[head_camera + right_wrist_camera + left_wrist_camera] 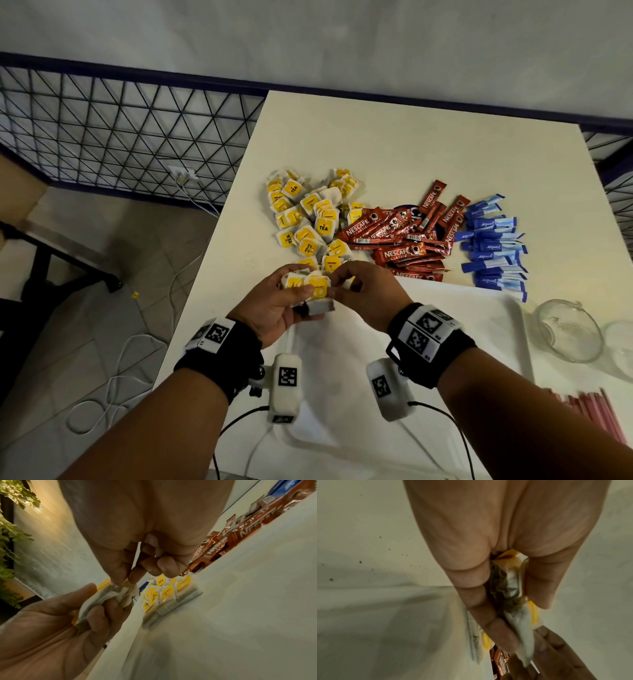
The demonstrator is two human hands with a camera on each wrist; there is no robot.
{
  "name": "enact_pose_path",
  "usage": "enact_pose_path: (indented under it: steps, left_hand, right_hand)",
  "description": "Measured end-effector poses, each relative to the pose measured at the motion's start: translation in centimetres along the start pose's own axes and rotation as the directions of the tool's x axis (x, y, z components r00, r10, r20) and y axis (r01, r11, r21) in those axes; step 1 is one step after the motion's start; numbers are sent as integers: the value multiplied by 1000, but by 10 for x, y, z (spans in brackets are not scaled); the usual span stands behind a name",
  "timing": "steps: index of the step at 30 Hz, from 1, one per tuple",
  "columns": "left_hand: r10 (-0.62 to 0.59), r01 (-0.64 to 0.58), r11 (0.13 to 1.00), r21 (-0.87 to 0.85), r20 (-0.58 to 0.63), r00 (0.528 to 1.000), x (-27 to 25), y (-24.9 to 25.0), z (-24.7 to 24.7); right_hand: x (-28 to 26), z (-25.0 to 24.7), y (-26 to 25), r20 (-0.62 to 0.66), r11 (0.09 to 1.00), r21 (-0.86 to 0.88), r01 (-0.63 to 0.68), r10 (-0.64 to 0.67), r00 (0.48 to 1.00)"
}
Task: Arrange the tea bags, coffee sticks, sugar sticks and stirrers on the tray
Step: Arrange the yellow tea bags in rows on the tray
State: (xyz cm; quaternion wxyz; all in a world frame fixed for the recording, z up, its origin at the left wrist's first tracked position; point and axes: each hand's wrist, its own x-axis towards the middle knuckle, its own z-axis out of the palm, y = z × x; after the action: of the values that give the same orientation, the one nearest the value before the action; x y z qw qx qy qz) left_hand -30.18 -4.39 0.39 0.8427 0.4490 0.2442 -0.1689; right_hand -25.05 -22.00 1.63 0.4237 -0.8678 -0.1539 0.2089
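Three heaps cross mid-frame in the head view: tea bags, coffee sticks, sugar sticks; stirrers lower right, beside the tray. Left wrist alone shows the left hand clamping a held bundle edge-on. Right wrist shows the right hand pinching its top corner

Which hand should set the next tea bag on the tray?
Probably the right hand: it pinches one bag's edge at the tea bag stack and is otherwise free. The left hand is full, gripping that stack. The tray lies directly below both.
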Motion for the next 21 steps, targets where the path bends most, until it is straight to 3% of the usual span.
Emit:
enact_pose_path:
  steps: [7, 13, 16, 21]
  left_hand:
    - [15, -15, 1000, -6, -12, 1000, 1, -8, 11]
    - [38, -38, 999, -38, -20, 999, 1, -10, 14]
    - [50, -54, 997, -56, -67, 997, -1, -9, 5]
    - [54, -55, 998, -12, -110, 993, -3, -9, -10]
  right_hand:
    - [-6, 1, 6, -11, 988, 151, -24, 26, 1000]
    - [-8, -3, 11, -9, 984, 179, -22, 25, 1000]
    - [-10, -12, 28, -66, 965, 249, -86, 105, 992]
    - [-8, -12, 58, -75, 947, 161, -278, 293, 953]
